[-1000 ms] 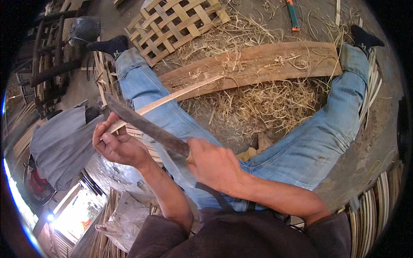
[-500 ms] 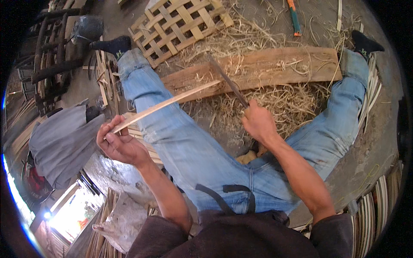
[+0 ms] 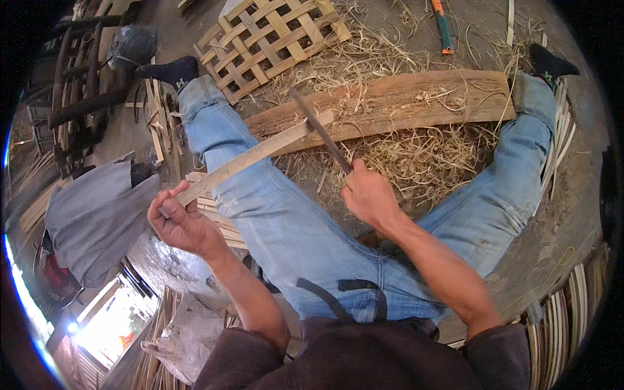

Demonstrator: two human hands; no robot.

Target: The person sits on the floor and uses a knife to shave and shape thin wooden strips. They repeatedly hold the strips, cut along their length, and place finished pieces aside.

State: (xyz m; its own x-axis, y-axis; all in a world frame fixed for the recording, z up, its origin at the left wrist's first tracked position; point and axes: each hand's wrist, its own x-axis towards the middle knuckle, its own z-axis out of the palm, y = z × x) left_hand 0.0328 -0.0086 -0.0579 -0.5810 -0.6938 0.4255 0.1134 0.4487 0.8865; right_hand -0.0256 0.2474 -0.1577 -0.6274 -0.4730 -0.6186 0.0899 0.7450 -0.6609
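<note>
Left hand: the person's bare left hand point(image 3: 185, 224) is partly curled, thumb and fingers pinching the near end of a long, flat, pale wooden strip point(image 3: 250, 158).
Right hand: the bare right hand point(image 3: 372, 198) is closed in a fist around the handle of a long, dark, narrow-bladed metal knife point(image 3: 320, 130).
Strip: it slants far and right over the faded blue denim jeans point(image 3: 227, 136), its far end over a broad, brown, rough wooden board point(image 3: 422, 97).
Blade: lies across the strip near its far end, tip pointing far and left.
Progress: thin, curled, straw-coloured shavings point(image 3: 416, 159) lie on and around the board, so much paring seems done; this strip is in hand, apparently unfinished.
Far left: an open-weave panel of flat tan slats point(image 3: 296, 49) is already interlaced.
Near right: a bundle of long pale strips point(image 3: 559, 325); whether these are finished is unclear.
Hard to make out: the knife handle is mostly covered by the fist; whether the edge bites the strip cannot be told; the bundle is cut off at the rim.
</note>
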